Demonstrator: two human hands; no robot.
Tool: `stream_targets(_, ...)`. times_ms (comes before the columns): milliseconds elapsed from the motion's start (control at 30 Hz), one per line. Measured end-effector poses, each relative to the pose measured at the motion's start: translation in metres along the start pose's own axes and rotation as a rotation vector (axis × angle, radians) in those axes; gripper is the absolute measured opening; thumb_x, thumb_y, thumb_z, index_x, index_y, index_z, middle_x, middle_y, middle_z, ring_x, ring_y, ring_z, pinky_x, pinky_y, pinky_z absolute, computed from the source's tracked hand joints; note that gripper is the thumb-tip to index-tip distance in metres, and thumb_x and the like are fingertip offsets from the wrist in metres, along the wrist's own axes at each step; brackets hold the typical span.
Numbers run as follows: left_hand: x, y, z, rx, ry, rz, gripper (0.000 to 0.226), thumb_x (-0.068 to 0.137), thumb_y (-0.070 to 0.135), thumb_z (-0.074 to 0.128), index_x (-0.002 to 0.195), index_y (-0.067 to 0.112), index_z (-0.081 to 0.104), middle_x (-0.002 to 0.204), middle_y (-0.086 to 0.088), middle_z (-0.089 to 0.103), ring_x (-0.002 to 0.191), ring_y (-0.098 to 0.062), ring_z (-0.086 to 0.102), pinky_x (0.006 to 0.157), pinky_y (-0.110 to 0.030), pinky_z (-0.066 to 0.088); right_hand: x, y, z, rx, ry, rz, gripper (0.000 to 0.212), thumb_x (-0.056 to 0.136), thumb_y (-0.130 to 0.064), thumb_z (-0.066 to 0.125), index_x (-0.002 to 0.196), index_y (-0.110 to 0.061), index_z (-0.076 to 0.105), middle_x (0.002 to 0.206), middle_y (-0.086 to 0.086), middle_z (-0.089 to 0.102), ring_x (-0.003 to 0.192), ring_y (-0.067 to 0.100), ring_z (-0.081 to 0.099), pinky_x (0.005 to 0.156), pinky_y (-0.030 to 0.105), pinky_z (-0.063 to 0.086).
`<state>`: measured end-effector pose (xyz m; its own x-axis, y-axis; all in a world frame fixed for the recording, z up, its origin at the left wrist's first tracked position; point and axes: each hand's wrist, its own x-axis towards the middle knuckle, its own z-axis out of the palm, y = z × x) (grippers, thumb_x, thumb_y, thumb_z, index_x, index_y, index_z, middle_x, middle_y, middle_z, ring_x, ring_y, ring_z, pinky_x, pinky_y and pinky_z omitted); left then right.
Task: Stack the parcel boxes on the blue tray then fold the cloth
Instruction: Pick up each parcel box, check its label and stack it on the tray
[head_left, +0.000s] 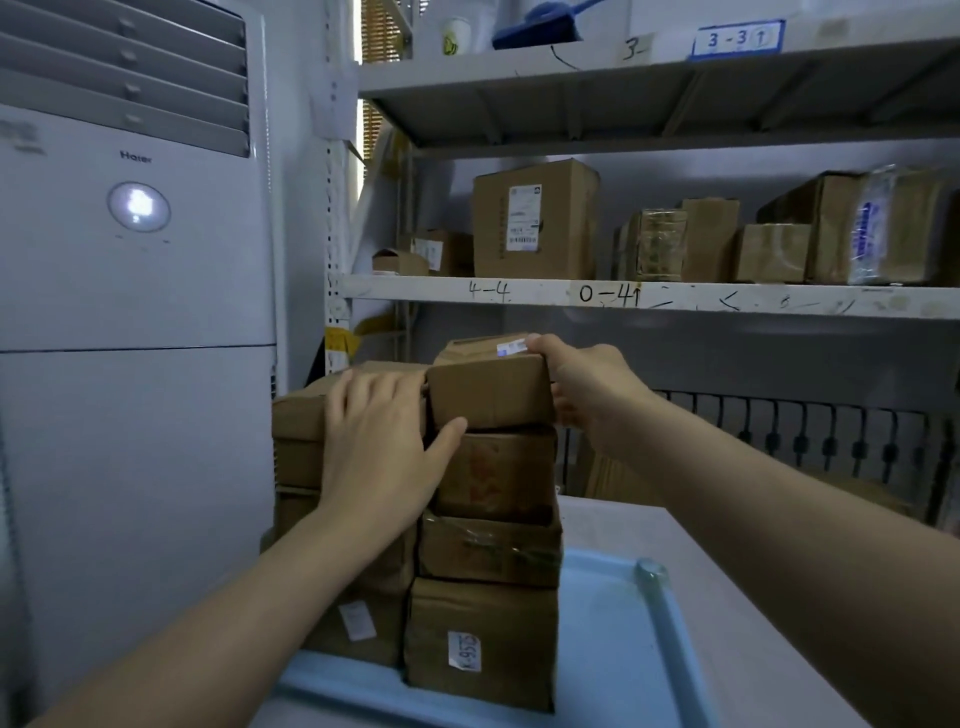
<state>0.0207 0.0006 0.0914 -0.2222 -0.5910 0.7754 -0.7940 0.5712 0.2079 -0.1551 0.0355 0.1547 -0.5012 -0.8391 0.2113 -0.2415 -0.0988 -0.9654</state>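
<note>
Your right hand grips the top box at 12 o'clock on the blue tray; your left hand presses flat beside it. Release off-centre and the tall stack could topple toward 3 o'clock. No cloth is visible.
</note>
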Motion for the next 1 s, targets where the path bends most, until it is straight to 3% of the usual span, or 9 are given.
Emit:
stream_targets(167, 0.005, -0.002, 0.003, -0.022, 0.011, -0.029, 0.051, 0.093, 0.056, 0.045, 0.130, 0.022, 0.052, 0.132, 0.002, 0.056, 0.128, -0.021, 0.042, 0.114, -0.040, 0.019, 0.000, 0.006, 0.004, -0.156, -0.006, -0.058, 0.051, 0.091, -0.059, 0.054, 0.111, -0.012, 0.059, 0.100, 0.008, 0.062, 0.085, 0.021, 0.058, 0.061, 0.030, 0.039)
stream_targets(267, 0.006, -0.002, 0.005, -0.007, 0.009, -0.035, 0.048, 0.094, 0.054, 0.045, 0.130, 0.023, 0.052, 0.132, 0.003, 0.056, 0.128, -0.020, 0.042, 0.113, -0.039, 0.020, -0.003, 0.010, 0.000, -0.135, -0.040, -0.047, 0.045, 0.094, -0.057, 0.049, 0.097, -0.013, 0.062, 0.094, 0.008, 0.062, 0.081, 0.020, 0.058, 0.063, 0.030, 0.041)
stream_targets(500, 0.007, 0.001, 0.006, 0.057, 0.024, -0.075, 0.045, 0.095, 0.050, 0.047, 0.131, 0.024, 0.052, 0.133, 0.002, 0.056, 0.128, -0.023, 0.042, 0.115, -0.043, 0.020, -0.013, 0.019, -0.012, -0.048, -0.091, -0.029, 0.050, 0.098, -0.053, 0.045, 0.117, -0.010, 0.063, 0.090, 0.006, 0.060, 0.085, 0.022, 0.056, 0.076, 0.035, 0.044)
stream_targets(600, 0.002, 0.008, 0.006, 0.041, 0.088, -0.084, 0.057, 0.092, 0.046, 0.054, 0.142, 0.020, 0.041, 0.142, -0.005, 0.047, 0.136, -0.027, 0.033, 0.117, -0.047, 0.018, -0.023, 0.025, -0.024, -0.011, -0.111, -0.051, 0.039, 0.100, -0.046, 0.046, 0.107, -0.012, 0.064, 0.084, 0.003, 0.059, 0.080, 0.018, 0.055, 0.078, 0.034, 0.044)
stream_targets(700, -0.006, 0.032, 0.003, -0.022, 0.199, 0.002, 0.061, 0.088, 0.038, 0.061, 0.142, 0.016, 0.041, 0.143, -0.009, 0.040, 0.136, -0.030, 0.029, 0.114, -0.050, 0.023, -0.032, 0.036, -0.039, 0.028, -0.111, -0.035, 0.031, 0.101, -0.041, 0.048, 0.089, -0.016, 0.062, 0.075, -0.001, 0.057, 0.074, 0.015, 0.053, 0.077, 0.034, 0.045)
stream_targets(800, -0.019, 0.069, 0.005, -0.090, 0.254, 0.186, 0.051, 0.087, 0.031, 0.063, 0.133, 0.015, 0.049, 0.139, -0.011, 0.041, 0.131, -0.030, 0.030, 0.109, -0.047, 0.025, -0.035, 0.059, -0.060, 0.060, -0.090, 0.009, 0.033, 0.099, -0.041, 0.052, 0.103, -0.010, 0.063, 0.083, 0.002, 0.056, 0.073, 0.017, 0.054, 0.072, 0.034, 0.048)
stream_targets(900, -0.041, 0.109, 0.026, -0.129, 0.183, 0.340, 0.043, 0.084, 0.032, 0.059, 0.124, 0.016, 0.055, 0.135, -0.012, 0.044, 0.126, -0.030, 0.034, 0.104, -0.044, 0.026, -0.043, 0.093, -0.091, 0.081, -0.056, 0.079, 0.037, 0.099, -0.038, 0.053, 0.116, -0.007, 0.062, 0.087, 0.004, 0.058, 0.072, 0.019, 0.057, 0.066, 0.031, 0.049)
stream_targets(1000, -0.066, 0.148, 0.061, -0.212, 0.003, 0.408, 0.043, 0.083, 0.039, 0.052, 0.120, 0.018, 0.058, 0.133, -0.009, 0.045, 0.125, -0.029, 0.038, 0.102, -0.045, 0.029, -0.055, 0.129, -0.134, 0.089, 0.007, 0.162, 0.032, 0.098, -0.033, 0.056, 0.116, -0.008, 0.063, 0.090, 0.005, 0.059, 0.072, 0.021, 0.059, 0.065, 0.032, 0.050)
